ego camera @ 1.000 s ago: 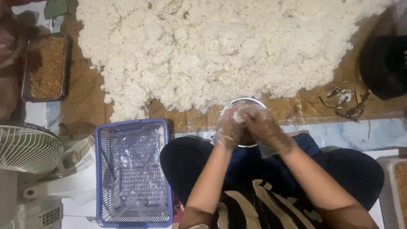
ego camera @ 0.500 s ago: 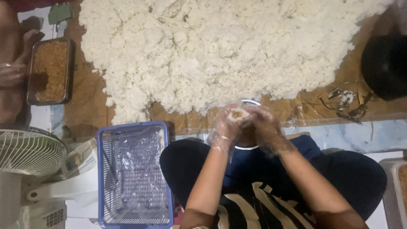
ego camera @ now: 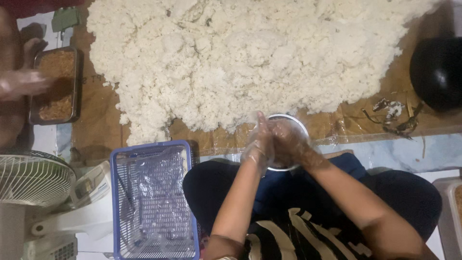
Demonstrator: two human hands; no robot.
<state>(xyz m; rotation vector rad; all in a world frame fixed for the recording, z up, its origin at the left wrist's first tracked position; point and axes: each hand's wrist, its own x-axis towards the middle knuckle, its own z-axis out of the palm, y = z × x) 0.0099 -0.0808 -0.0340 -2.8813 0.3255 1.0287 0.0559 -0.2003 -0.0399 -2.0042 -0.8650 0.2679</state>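
My left hand [ego camera: 257, 144] and my right hand [ego camera: 288, 142] are pressed together over a small round bowl [ego camera: 301, 126], both in thin clear plastic gloves. They are cupped around a lump of cooked rice that is almost wholly hidden between the palms. Just beyond the bowl lies a very large heap of white cooked rice [ego camera: 250, 53] spread over brown paper [ego camera: 96, 125]. I sit with my dark-clothed knees under the hands.
A blue plastic basket [ego camera: 153, 202] lined with clear plastic stands at my left. A metal tray of brown filling [ego camera: 55, 84] sits far left, with another person's gloved hand [ego camera: 21, 83] over it. A white fan [ego camera: 31, 180] is lower left, a black pot [ego camera: 438, 72] at right.
My hands have closed tighter together over the bowl, hiding the rice that showed between them before. The other person's hand has moved over the tray of filling.
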